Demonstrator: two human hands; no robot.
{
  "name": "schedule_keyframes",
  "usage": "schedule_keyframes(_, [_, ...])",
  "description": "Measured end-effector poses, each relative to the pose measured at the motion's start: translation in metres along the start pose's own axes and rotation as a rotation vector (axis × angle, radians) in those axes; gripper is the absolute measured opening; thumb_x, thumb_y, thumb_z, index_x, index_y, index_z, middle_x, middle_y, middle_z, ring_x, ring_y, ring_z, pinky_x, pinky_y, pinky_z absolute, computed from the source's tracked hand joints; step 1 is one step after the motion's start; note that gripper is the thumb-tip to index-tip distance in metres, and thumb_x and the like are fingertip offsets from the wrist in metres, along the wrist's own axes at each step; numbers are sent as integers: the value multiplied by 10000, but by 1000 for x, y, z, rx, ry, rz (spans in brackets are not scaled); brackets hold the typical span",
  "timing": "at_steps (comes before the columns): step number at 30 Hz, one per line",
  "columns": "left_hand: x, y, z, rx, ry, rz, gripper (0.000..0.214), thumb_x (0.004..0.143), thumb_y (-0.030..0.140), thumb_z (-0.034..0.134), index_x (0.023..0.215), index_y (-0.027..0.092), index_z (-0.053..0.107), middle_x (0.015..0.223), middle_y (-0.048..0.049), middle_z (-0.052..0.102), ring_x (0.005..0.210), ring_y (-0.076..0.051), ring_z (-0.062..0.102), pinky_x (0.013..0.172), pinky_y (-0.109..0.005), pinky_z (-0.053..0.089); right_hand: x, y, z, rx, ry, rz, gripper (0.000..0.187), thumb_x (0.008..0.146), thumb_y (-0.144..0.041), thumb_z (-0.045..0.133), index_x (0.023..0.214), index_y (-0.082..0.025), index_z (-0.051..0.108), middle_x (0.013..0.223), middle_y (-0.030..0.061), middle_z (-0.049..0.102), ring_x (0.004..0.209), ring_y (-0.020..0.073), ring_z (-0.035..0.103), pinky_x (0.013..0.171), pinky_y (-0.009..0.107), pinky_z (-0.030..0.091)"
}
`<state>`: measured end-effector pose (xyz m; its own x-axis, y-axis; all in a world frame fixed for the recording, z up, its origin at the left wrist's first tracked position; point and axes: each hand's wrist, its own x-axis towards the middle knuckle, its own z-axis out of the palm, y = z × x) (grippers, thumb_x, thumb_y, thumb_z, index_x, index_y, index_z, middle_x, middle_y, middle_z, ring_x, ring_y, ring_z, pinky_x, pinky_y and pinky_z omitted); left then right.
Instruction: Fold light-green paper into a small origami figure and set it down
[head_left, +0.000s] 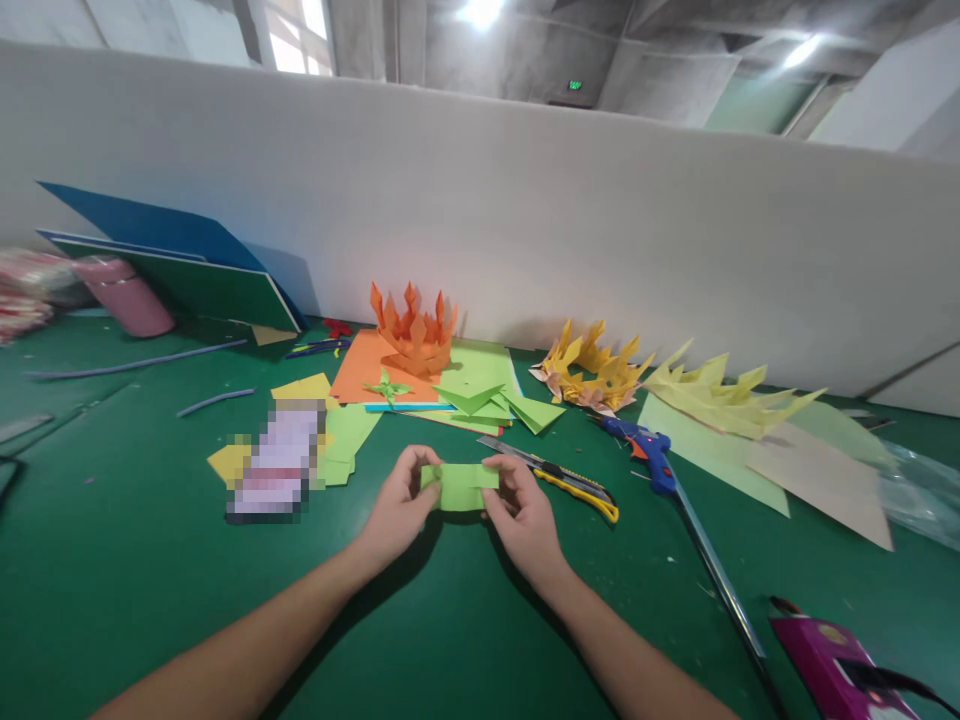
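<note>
A folded strip of light green paper [460, 487] is held just above the green table [150, 560] between both hands. My left hand [401, 510] pinches its left end with thumb and fingers closed. My right hand [523, 512] pinches its right end the same way. A yellow utility knife [566, 480] lies just right of my right hand. Behind the paper sit folded green pieces [480, 400] and a small green paper star [387, 387] on an orange sheet [360, 370].
An orange paper crown [414, 335] and yellow paper crowns [592, 370] [720, 395] stand by the white wall. A blue glue gun [649, 455], a metal ruler [720, 575], a magenta object [840, 665], coloured boards [187, 270], a pink roll [127, 297] and a blurred patch [276, 460] surround the hands.
</note>
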<state>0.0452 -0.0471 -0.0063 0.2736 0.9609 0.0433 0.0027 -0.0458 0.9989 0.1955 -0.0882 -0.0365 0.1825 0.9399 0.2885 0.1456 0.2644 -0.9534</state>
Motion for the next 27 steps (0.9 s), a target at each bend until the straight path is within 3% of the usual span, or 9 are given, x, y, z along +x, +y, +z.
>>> schedule_keyframes(7, [-1,0,1,90,34,9,203,628,307,606,774,207,507,674,52,429,608,-115,417,573,-219,339,-1,1,-3,-169,-31,-101,265,775,-186,466,992,-203,616,948,51,658,745,161,612,618,251,502])
schedule_keyframes(15, [0,-6,0,53,59,50,260,631,254,641,838,205,492,661,68,433,604,-101,433,574,-207,358,0,-7,-2,-217,-49,-218,150,765,-162,510,806,-211,645,898,58,673,876,195,619,760,304,491])
schedule_keyframes(19, [-1,-10,0,94,30,55,246,662,222,632,861,200,491,631,77,422,585,-95,425,554,-199,352,1,-7,-2,-192,-34,-192,100,768,-185,528,802,-203,620,893,59,674,850,194,623,782,315,482])
schedule_keyframes(27, [-5,-8,3,185,0,61,223,681,226,605,874,199,498,652,64,464,601,-100,454,564,-205,362,0,-10,0,-171,2,-93,95,787,-258,532,787,-184,591,769,40,662,722,170,614,678,269,481])
